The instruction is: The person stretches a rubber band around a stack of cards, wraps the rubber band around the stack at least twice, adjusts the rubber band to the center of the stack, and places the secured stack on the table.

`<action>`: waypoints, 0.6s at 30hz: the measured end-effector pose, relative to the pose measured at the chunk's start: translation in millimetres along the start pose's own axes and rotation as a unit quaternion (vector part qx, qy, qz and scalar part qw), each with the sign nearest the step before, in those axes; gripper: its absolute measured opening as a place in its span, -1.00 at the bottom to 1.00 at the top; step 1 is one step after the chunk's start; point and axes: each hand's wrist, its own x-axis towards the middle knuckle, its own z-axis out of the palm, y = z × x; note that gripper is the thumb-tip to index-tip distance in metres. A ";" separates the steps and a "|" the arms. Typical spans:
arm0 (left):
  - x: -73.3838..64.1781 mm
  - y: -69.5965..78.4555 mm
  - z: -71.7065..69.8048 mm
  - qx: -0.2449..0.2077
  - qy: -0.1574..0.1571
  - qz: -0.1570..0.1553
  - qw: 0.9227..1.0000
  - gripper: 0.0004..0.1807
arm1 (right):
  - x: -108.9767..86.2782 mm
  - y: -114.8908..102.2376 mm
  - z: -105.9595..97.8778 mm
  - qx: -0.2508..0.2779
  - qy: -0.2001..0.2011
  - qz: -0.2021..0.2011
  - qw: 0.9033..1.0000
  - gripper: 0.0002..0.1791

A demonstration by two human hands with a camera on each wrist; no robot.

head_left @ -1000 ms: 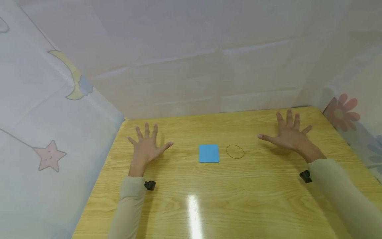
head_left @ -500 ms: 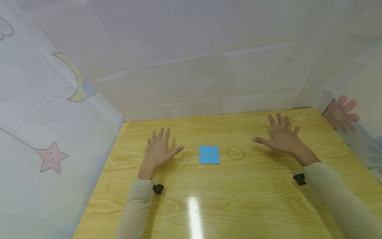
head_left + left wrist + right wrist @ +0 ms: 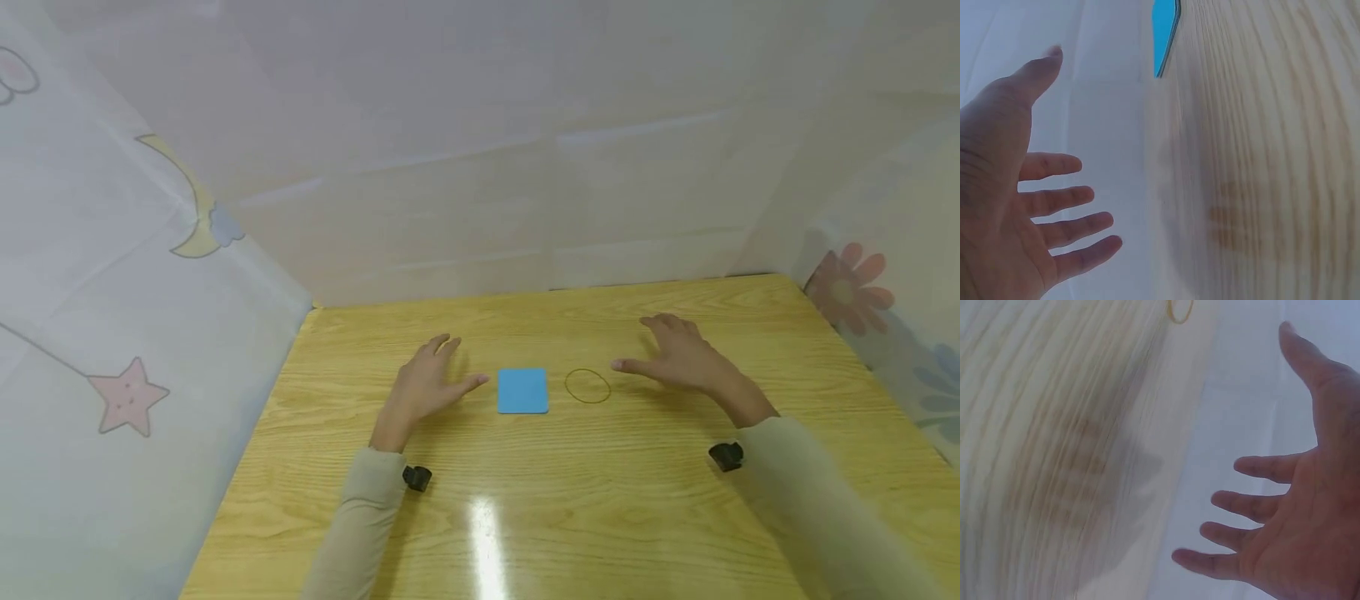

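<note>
A blue square, thin with rounded corners, lies flat near the middle of the table. Just right of it lies a thin yellow rubber band in an oval loop. My left hand hovers left of the square, thumb towards it, fingers spread and holding nothing. To the right of the band, my right hand is raised over the table with its thumb pointing at the band. The left wrist view shows the square's edge as several thin layers. At the top of the right wrist view the rubber band appears in part.
The wooden table has pale cloth walls at the back and both sides. A small black camera sits at each cuff, the left camera and the right camera. A bright light reflection crosses the table's front.
Both hands have moved inward, the left one rightward and the right one leftward, towards the square and the band. Their fingers are less widely spread. The square and band stay where they were.
</note>
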 end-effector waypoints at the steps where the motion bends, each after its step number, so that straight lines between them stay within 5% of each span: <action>1: 0.8 2.4 1.1 -0.003 -0.002 0.002 1.000 0.01 | 0.1 -0.7 1.2 0.004 -0.002 -0.005 1.000 0.27; 8: 7.5 13.0 10.2 -0.015 -0.037 0.019 0.999 -0.12 | -2.2 -5.4 8.3 0.047 -0.014 -0.017 0.999 0.16; 18: 16.8 19.9 23.9 -0.038 -0.070 0.044 0.996 -0.03 | -1.3 -4.6 22.1 0.081 -0.002 -0.024 0.996 -0.10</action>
